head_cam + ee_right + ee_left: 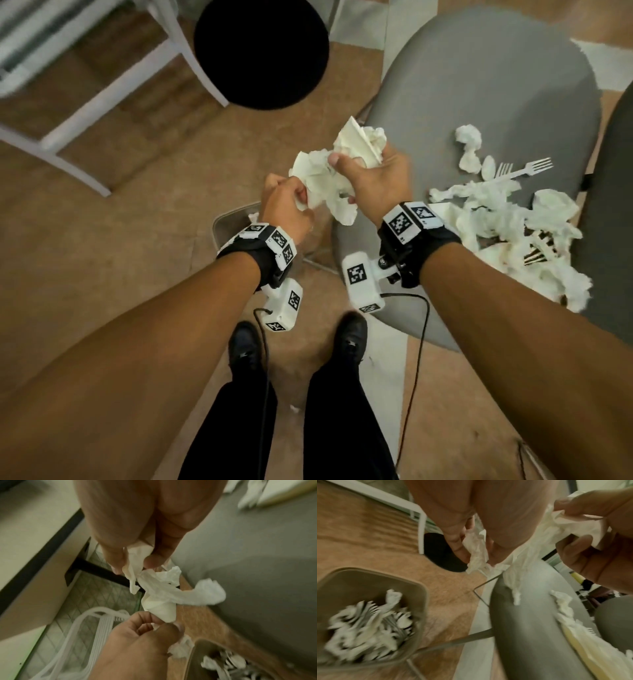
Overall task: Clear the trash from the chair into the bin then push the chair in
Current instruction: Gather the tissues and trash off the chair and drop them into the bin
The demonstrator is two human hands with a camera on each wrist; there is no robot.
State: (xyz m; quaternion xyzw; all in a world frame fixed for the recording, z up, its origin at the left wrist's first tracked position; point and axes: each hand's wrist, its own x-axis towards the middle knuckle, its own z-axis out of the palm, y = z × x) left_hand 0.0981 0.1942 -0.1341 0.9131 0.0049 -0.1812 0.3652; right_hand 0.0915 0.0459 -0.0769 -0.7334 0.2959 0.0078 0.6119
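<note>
1. While both hands share one wad of crumpled napkins [329, 174], left hand [286, 205] pinches its lower end, right hand [380, 171] fists the upper clump.
2. Wad hangs between chair [479, 85] edge and bin [373, 577] (bin sits on the floor, lower left, already part full).
3. Step: trash-clearing, mid-transfer.
4. Next, probably: swing over the bin, release.
5. More tissue plus a plastic fork [524, 169] left on the seat; chair not pushed in.

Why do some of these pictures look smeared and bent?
Head view: sharp in the middle, the white metal frame smeared at the corner. Left wrist view: the beige plastic bin and its contents streak with motion blur. Right wrist view: soft throughout, the crumpled white tissue fuzzy; wide lenses bend the edges.
</note>
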